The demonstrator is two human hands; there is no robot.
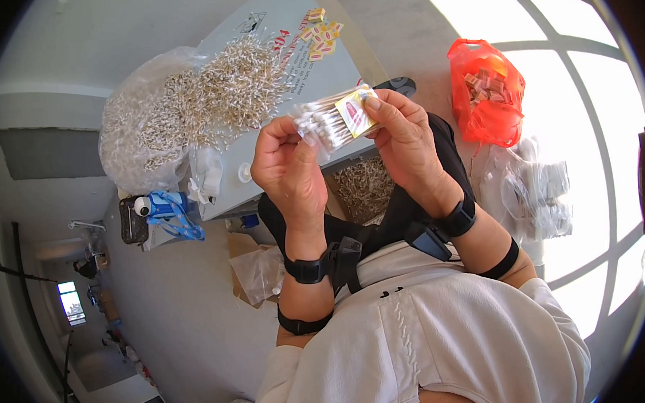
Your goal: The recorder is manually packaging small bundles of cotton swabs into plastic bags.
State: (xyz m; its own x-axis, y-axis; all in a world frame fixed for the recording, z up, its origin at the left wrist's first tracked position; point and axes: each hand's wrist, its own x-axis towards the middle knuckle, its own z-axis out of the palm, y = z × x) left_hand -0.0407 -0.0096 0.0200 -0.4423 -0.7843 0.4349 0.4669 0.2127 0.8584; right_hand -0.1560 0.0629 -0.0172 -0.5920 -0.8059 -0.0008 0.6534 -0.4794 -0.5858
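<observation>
Both hands meet at the upper centre of the frame around 1 bundle of cotton swabs [326, 126]. The left hand [289, 168] has its grip closed on the lower left end of the bundle, thumb and fingers pinching the white tips. The right hand [405, 140] has its grip closed on the upper right end, where a small yellow and red label [355, 113] lies across the sticks under the thumb. The bundle is held in the air above the grey table [285, 43], tilted from lower left to upper right.

Judging by this, 1 bundle is gathered and has its label on it; whether it already sits in a clear sleeve cannot be told. Much is left: a broad heap of loose swabs [236, 85] covers the table at upper centre, spilling from a big clear bag [140, 131] at upper left. More spare labels [319, 32] lie at the table's top end. At the right, a red bag [486, 91] holds small packets, and clear sleeves [533, 187] lie piled below it on the floor.
</observation>
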